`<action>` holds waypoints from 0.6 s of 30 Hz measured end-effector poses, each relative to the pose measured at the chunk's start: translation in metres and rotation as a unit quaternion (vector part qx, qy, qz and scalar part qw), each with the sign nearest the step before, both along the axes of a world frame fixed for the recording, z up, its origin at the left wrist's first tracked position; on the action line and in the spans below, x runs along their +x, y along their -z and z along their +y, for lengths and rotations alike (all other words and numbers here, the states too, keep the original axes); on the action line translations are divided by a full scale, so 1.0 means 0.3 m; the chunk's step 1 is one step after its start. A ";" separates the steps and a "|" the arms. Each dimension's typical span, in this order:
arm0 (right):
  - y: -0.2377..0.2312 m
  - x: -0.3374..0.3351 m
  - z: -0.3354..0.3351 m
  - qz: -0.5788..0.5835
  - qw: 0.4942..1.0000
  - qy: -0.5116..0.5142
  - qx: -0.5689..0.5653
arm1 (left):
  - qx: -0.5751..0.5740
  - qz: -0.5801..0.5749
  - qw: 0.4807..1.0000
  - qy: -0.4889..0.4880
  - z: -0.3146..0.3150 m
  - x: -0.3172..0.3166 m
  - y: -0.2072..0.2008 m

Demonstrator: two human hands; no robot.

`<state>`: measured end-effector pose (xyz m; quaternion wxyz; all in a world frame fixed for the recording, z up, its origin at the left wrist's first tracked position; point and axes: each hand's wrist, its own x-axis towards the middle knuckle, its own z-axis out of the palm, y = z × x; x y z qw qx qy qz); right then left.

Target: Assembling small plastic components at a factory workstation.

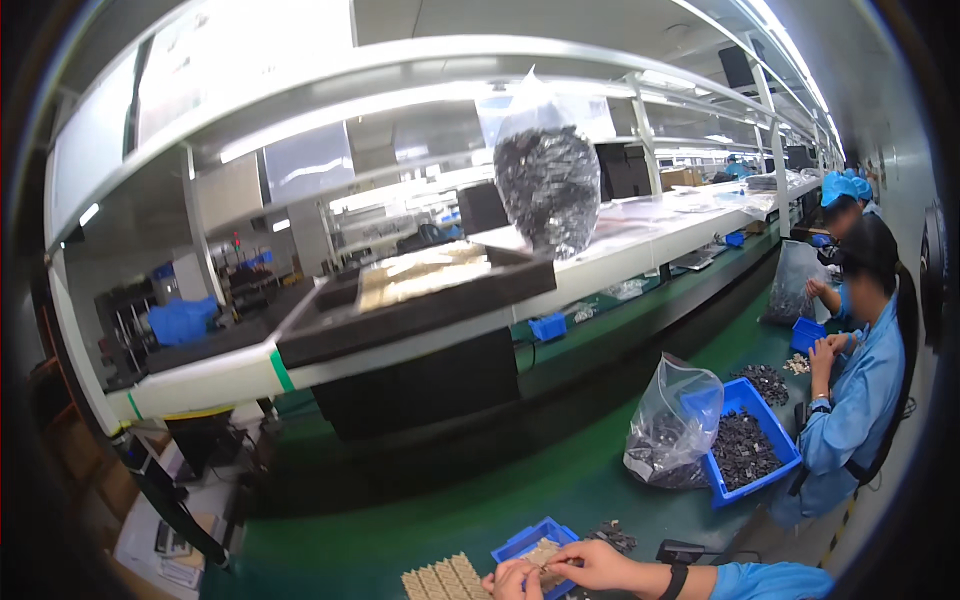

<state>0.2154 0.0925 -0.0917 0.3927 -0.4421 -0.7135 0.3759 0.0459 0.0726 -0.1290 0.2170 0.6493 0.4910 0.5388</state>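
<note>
At the lower edge, my left hand (514,580) and my right hand (600,566) come close together, fingers bent and pinched. Beige pieces (541,553) show right at the fingertips; whether they are held or lie in the bin behind is hard to tell. What sits between the fingers is too small to name. Just beyond the hands is a small blue bin (509,550), partly covered by them. To the left of my left hand lies a beige ridged block of rows (445,578). A small heap of dark pieces (612,536) lies beyond my right hand.
Right of centre, a clear bag of dark pieces (668,440) leans beside a larger blue bin (787,467) filled with dark parts. Co-workers in blue (850,400) sit along the right. A shelf carries a black tray (420,318) and a full bag (548,190) above the green bench (400,530).
</note>
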 end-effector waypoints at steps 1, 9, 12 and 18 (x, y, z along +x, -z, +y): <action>0.015 0.014 0.005 -0.023 1.000 -0.016 -0.013 | 0.010 0.007 1.000 0.000 -0.017 0.005 -0.047; 0.000 0.008 0.059 0.060 0.998 -0.023 -0.002 | -0.013 0.015 1.000 0.001 0.044 -0.002 -0.047; -0.043 0.011 0.068 0.066 0.995 -0.054 -0.051 | -0.027 0.002 1.000 0.011 0.035 0.001 -0.036; -0.058 0.024 0.061 0.051 0.992 -0.091 -0.069 | -0.045 0.031 0.998 0.017 0.017 0.000 -0.046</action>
